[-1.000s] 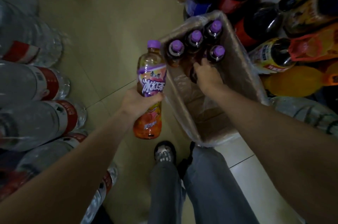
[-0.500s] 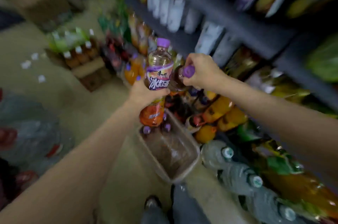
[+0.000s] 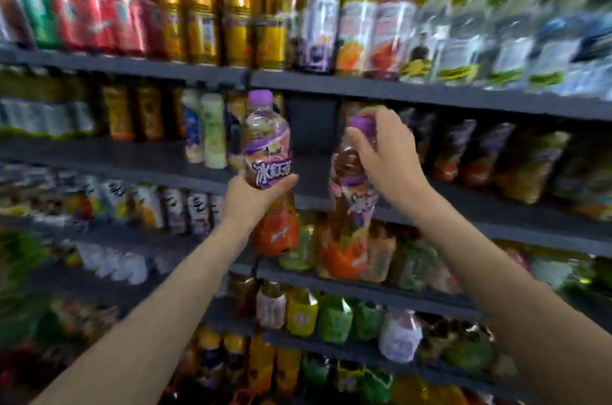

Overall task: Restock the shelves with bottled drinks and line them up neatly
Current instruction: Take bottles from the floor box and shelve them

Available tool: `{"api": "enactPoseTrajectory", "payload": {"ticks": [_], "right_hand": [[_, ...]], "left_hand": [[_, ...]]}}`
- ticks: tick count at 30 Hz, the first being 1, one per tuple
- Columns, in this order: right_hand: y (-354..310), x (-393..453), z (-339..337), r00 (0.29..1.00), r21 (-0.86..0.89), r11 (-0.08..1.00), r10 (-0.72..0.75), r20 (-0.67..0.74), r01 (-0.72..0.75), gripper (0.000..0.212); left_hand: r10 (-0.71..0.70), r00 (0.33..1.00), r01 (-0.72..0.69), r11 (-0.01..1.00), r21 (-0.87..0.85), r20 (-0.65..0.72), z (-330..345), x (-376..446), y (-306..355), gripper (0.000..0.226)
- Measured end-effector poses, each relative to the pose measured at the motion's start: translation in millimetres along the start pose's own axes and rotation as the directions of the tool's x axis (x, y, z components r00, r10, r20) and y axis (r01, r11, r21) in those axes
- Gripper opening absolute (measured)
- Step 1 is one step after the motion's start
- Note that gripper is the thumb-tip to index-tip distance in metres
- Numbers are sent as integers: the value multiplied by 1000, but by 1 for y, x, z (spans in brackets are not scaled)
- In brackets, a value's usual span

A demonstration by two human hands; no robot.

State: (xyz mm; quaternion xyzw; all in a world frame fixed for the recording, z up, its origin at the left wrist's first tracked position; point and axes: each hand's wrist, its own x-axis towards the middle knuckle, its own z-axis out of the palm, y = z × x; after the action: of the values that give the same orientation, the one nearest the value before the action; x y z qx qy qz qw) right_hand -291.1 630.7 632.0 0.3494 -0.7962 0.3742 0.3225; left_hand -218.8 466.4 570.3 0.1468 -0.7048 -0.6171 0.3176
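At the drinks shelves (image 3: 430, 96), chest height | left hand (image 3: 255, 197) wrapped round middle of one purple-capped bottle (image 3: 266, 146), upright | right hand (image 3: 387, 156) clamped on neck of second bottle (image 3: 354, 206), just beside the first, hanging before a dark gap in the stocked row | frame blurred.

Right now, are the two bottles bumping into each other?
Apart. The head view shows dark shelf between the left bottle in the left hand and the right bottle in the right hand.
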Motion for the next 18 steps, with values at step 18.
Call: {"api": "enactPoseTrajectory", "payload": {"ticks": [18], "right_hand": [[249,-1,-134,940,-20,998,-55,-336,52,33]], "left_hand": [[42,970,-88,979,182,240,293,25,4,63]]}}
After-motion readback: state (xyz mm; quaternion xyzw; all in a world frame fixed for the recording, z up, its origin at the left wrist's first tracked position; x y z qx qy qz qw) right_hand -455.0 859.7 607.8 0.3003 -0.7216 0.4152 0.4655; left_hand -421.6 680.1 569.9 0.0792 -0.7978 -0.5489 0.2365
